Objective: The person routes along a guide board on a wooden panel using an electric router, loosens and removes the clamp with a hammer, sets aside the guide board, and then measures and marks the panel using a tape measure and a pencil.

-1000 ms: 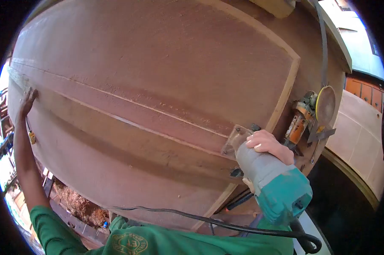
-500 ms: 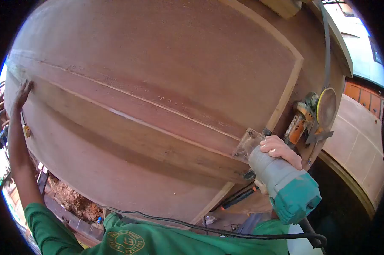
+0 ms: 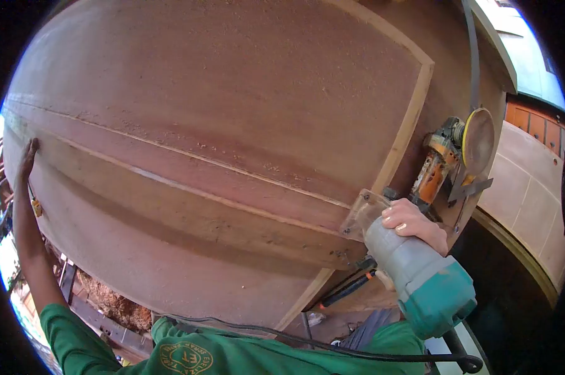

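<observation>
My right hand (image 3: 413,224) is wrapped round the grey and teal power tool (image 3: 420,272), whose clear base plate (image 3: 362,214) lies at the right end of the raised strip on the wooden panel (image 3: 245,81). Far to the left, my left hand (image 3: 28,155) rests on the panel's surface near its left end, holding nothing, its fingers partly visible. Small shavings lie along the thin ridge (image 3: 220,164) running across the panel. A black cord (image 3: 332,350) runs from the tool across the front of the green shirt.
An orange angle grinder (image 3: 433,165) with a yellow-rimmed disc (image 3: 479,142) lies right of the panel, near a metal square (image 3: 470,189). A black and orange bar (image 3: 348,290) is below the tool. Reddish shavings (image 3: 116,295) lie at lower left.
The tool and my right hand have shifted right along the strip, past the strip's end region. My left hand appears farther left and lower; the camera view has also moved slightly.
</observation>
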`<state>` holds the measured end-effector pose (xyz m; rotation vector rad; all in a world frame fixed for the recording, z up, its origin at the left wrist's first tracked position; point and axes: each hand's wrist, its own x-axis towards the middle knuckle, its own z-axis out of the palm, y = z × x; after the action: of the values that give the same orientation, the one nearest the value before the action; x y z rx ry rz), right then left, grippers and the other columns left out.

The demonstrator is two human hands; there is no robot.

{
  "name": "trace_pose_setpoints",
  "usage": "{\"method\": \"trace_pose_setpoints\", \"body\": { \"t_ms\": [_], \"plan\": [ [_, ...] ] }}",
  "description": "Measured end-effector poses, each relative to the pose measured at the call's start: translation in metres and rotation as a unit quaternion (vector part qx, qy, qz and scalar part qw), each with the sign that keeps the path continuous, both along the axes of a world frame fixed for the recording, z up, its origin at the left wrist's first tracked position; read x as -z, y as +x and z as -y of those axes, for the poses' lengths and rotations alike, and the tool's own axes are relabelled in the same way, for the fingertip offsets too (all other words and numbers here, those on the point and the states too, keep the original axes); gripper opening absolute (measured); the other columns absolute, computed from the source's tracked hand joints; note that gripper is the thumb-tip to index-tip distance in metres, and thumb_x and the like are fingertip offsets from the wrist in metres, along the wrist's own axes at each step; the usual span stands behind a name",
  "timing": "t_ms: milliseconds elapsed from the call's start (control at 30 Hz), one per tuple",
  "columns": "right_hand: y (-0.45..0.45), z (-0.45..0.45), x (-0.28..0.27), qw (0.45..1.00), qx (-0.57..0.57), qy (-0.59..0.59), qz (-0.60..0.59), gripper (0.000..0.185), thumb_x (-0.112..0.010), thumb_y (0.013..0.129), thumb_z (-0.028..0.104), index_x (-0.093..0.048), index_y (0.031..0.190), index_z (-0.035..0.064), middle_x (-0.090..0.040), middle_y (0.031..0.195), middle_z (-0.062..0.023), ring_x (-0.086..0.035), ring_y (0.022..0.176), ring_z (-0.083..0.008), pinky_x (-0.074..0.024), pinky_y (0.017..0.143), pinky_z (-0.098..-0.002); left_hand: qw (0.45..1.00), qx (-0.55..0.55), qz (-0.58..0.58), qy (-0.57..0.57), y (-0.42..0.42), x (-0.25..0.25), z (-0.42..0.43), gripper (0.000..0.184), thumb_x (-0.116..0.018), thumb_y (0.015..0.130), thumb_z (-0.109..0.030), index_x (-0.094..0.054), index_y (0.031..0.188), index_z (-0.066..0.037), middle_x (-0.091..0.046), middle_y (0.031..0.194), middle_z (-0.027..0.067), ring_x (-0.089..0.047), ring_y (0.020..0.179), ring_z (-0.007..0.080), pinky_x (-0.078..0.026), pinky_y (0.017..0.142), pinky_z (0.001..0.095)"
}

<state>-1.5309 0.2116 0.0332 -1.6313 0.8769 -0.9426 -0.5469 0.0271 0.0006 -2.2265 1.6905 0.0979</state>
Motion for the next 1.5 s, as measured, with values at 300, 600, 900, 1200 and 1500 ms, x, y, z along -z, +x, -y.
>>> {"method": "trace_pose_setpoints", "body": {
  "t_ms": [300, 600, 900, 1200, 1500],
  "plan": [
    [-0.005, -0.004, 0.006, 1.0, -0.003, 0.006, 0.013, 0.028, -0.058, 0.093, 0.023, -0.055, 0.108, -0.0009, -0.065, 0.105, -0.0273, -0.063, 0.099, -0.0407, -0.0409, 0.092, -0.0608, 0.999, -0.009, -0.042, -0.008, 0.002, 0.0, -0.004, 0.084, -0.047, 0.096, -0.06, -0.036, 0.146, 0.006, -0.041, 0.15, 0.0212, -0.033, 0.143, 0.03, -0.023, 0.118, 0.0365],
    [0.035, 0.006, 0.006, 0.996, 0.05, -0.064, 0.024, 0.059, -0.088, 0.058, 0.015, -0.055, 0.105, 0.002, -0.067, 0.1, -0.0232, -0.065, 0.094, -0.0355, -0.0468, 0.088, -0.0547, 0.99, -0.028, -0.137, -0.014, 0.0, 0.011, -0.01, 0.082, -0.047, 0.097, -0.059, -0.036, 0.146, 0.006, -0.041, 0.149, 0.0216, -0.034, 0.142, 0.0298, -0.023, 0.117, 0.0364],
    [0.073, 0.021, 0.012, 0.997, 0.035, -0.054, 0.031, 0.057, -0.085, 0.059, 0.01, -0.054, 0.106, 0.0034, -0.066, 0.103, -0.0218, -0.064, 0.095, -0.0349, -0.0453, 0.092, -0.0542, 0.951, -0.074, -0.3, -0.02, -0.001, 0.009, -0.015, 0.081, -0.047, 0.097, -0.058, -0.037, 0.145, 0.006, -0.042, 0.149, 0.0219, -0.035, 0.142, 0.0296, -0.024, 0.117, 0.0362],
    [0.131, 0.045, -0.012, 0.999, 0.022, -0.028, 0.017, 0.054, -0.08, 0.065, 0.007, -0.056, 0.112, 0.003, -0.063, 0.109, -0.0203, -0.06, 0.103, -0.0359, -0.0434, 0.096, -0.0528, 0.965, -0.054, -0.253, -0.039, 0.003, 0.029, -0.007, 0.073, -0.047, 0.099, -0.053, -0.047, 0.138, 0.008, -0.049, 0.144, 0.0199, -0.044, 0.135, 0.0256, -0.029, 0.114, 0.0342],
    [0.098, 0.042, -0.051, 0.966, -0.222, 0.087, 0.102, 0.039, -0.067, 0.087, 0.024, -0.058, 0.118, 0.0013, -0.063, 0.111, -0.0183, -0.061, 0.106, -0.0334, -0.0463, 0.096, -0.0452, 0.993, -0.069, -0.09, -0.028, -0.053, 0.02, 0.004, 0.062, -0.044, 0.098, -0.052, -0.053, 0.132, 0.0, -0.058, 0.13, 0.0248, -0.047, 0.131, 0.0379, -0.037, 0.107, 0.0469]
  ]
}}
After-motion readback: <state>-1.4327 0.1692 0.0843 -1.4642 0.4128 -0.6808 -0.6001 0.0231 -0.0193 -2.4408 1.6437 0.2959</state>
